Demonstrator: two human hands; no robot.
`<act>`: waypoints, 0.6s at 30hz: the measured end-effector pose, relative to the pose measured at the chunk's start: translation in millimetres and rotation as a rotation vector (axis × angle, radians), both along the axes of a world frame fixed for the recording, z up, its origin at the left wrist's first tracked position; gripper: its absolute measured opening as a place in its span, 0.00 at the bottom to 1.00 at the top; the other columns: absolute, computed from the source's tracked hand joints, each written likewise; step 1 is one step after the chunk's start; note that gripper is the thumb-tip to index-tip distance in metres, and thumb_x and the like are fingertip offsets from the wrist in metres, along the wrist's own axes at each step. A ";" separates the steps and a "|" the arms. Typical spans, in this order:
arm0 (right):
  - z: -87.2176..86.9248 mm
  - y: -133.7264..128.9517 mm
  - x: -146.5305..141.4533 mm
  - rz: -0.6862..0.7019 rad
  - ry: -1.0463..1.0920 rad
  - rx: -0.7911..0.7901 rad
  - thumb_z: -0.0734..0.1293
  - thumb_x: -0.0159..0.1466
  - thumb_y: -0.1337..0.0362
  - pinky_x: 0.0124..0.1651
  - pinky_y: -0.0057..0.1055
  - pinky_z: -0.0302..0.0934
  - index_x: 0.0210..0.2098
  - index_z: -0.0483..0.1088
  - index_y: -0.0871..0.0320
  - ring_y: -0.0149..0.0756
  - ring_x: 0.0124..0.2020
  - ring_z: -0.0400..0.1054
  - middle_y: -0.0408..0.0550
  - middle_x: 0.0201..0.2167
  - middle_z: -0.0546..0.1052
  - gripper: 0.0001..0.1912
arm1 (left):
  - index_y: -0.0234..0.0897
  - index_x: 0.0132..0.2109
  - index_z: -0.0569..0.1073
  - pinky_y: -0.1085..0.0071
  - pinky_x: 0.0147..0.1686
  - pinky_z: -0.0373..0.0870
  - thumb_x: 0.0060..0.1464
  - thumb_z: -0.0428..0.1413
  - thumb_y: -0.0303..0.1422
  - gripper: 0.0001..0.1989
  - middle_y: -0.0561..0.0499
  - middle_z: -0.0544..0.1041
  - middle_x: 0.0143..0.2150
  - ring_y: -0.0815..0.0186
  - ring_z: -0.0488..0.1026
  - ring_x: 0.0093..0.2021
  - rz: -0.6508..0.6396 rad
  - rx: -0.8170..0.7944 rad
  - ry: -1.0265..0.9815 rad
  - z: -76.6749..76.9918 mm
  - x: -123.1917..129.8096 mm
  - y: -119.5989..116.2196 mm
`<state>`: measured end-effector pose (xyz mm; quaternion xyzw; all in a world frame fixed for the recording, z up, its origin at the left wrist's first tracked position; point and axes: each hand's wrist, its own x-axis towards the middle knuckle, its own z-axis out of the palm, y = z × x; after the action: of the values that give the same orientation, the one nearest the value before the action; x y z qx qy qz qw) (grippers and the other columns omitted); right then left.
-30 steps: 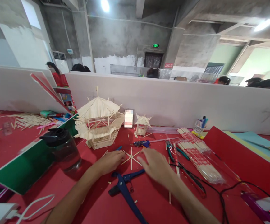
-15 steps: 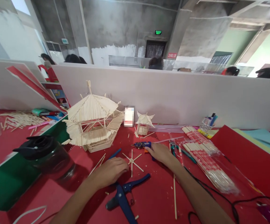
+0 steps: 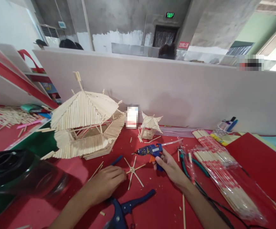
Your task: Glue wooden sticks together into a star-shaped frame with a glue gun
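My right hand point(image 3: 167, 165) is wrapped round the handle of a blue hot glue gun point(image 3: 149, 150). Its nozzle points left, just above a star of wooden sticks point(image 3: 132, 170) on the red table. A clear glue stick point(image 3: 173, 142) pokes out of the gun's rear. My left hand point(image 3: 110, 181) rests on the table with bent fingers, its fingertips closed at the star's left arm. Below lies a blue-handled cutter point(image 3: 125, 208). A blue pen-like tool point(image 3: 117, 160) shows behind the left hand.
A big stick pavilion point(image 3: 85, 124) stands at the left, a small one point(image 3: 149, 125) at the back. A dark bottle point(image 3: 21, 178) is at front left. Bagged sticks point(image 3: 223, 181) and green-handled pliers point(image 3: 199, 167) lie right. A white partition point(image 3: 199, 92) closes the back.
My right hand has taken the glue gun by its handle and raised it off the table. My left hand stays beside the star. The view has shifted a little.
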<state>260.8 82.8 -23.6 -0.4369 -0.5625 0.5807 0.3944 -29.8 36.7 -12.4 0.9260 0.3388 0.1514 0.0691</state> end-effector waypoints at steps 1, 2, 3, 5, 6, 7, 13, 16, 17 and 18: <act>-0.6 -0.8 1.7 0.011 0.021 -0.015 0.69 0.59 0.40 0.34 0.32 0.65 0.49 0.65 0.56 0.35 0.29 0.71 0.45 0.30 0.75 0.30 | 0.39 0.46 0.73 0.64 0.52 0.72 0.64 0.45 0.20 0.15 0.46 0.80 0.47 0.60 0.77 0.49 -0.007 0.004 -0.003 0.5 -0.7 0.1; -0.8 -1.4 3.7 0.023 0.039 -0.033 0.70 0.58 0.41 0.35 0.32 0.65 0.48 0.67 0.56 0.36 0.31 0.71 0.46 0.30 0.75 0.30 | 0.38 0.46 0.73 0.63 0.53 0.72 0.64 0.45 0.20 0.15 0.45 0.80 0.49 0.59 0.77 0.50 -0.016 0.003 -0.005 0.9 -1.2 0.2; -0.6 -1.9 5.9 0.032 0.055 -0.054 0.71 0.57 0.41 0.37 0.32 0.65 0.48 0.68 0.57 0.37 0.33 0.72 0.47 0.32 0.76 0.30 | 0.38 0.47 0.74 0.62 0.54 0.73 0.64 0.45 0.20 0.16 0.45 0.80 0.49 0.59 0.76 0.52 -0.030 -0.002 -0.009 0.8 -1.6 0.3; 0.6 -2.4 9.9 0.028 0.076 -0.096 0.74 0.54 0.42 0.40 0.35 0.66 0.46 0.71 0.56 0.39 0.36 0.72 0.50 0.35 0.77 0.30 | 0.39 0.49 0.74 0.61 0.54 0.73 0.64 0.45 0.20 0.16 0.45 0.80 0.50 0.58 0.75 0.54 -0.064 -0.019 -0.028 -0.2 -2.0 0.4; 1.5 -2.6 11.6 0.022 0.074 -0.116 0.75 0.52 0.42 0.41 0.36 0.66 0.44 0.71 0.56 0.40 0.37 0.72 0.50 0.36 0.77 0.30 | 0.39 0.50 0.74 0.61 0.55 0.72 0.64 0.45 0.20 0.17 0.45 0.80 0.50 0.58 0.75 0.55 -0.078 -0.032 -0.034 -1.1 -1.9 0.4; 2.3 -2.7 12.9 0.017 0.063 -0.132 0.76 0.50 0.42 0.42 0.37 0.66 0.43 0.72 0.56 0.40 0.36 0.72 0.50 0.36 0.76 0.30 | 0.40 0.50 0.74 0.61 0.56 0.72 0.64 0.46 0.20 0.17 0.46 0.80 0.51 0.58 0.74 0.57 -0.090 -0.045 -0.039 -2.2 -1.7 0.5; 3.0 -5.7 13.6 0.033 -0.127 -0.104 0.71 0.58 0.43 0.39 0.36 0.66 0.47 0.73 0.56 0.37 0.32 0.67 0.46 0.32 0.75 0.28 | 0.42 0.52 0.74 0.63 0.58 0.69 0.66 0.48 0.24 0.15 0.50 0.81 0.50 0.59 0.72 0.58 -0.139 -0.093 -0.066 -2.9 2.4 -0.1; 3.8 -7.2 9.9 0.080 -0.238 -0.085 0.64 0.62 0.39 0.36 0.35 0.66 0.49 0.74 0.59 0.36 0.28 0.65 0.47 0.29 0.75 0.31 | 0.44 0.52 0.74 0.64 0.58 0.68 0.67 0.49 0.25 0.14 0.52 0.80 0.51 0.60 0.71 0.58 -0.132 -0.112 -0.059 0.9 4.5 -0.8; 4.8 -7.4 8.3 0.085 -0.268 -0.071 0.63 0.62 0.38 0.36 0.35 0.65 0.49 0.75 0.59 0.36 0.28 0.65 0.48 0.30 0.76 0.32 | 0.44 0.53 0.73 0.64 0.58 0.68 0.67 0.49 0.25 0.14 0.53 0.80 0.52 0.60 0.70 0.59 -0.134 -0.118 -0.052 1.8 4.8 -1.0; 6.2 -7.4 6.8 0.085 -0.294 -0.054 0.63 0.63 0.38 0.36 0.35 0.66 0.47 0.75 0.59 0.37 0.27 0.65 0.49 0.31 0.76 0.31 | 0.44 0.53 0.73 0.64 0.59 0.67 0.68 0.48 0.25 0.14 0.54 0.80 0.52 0.60 0.70 0.59 -0.136 -0.124 -0.043 2.4 4.9 -1.1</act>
<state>267.6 75.5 -17.4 -0.5036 -0.6164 0.5413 0.2710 -24.9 35.5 -10.0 0.9374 0.2822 0.1452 0.1437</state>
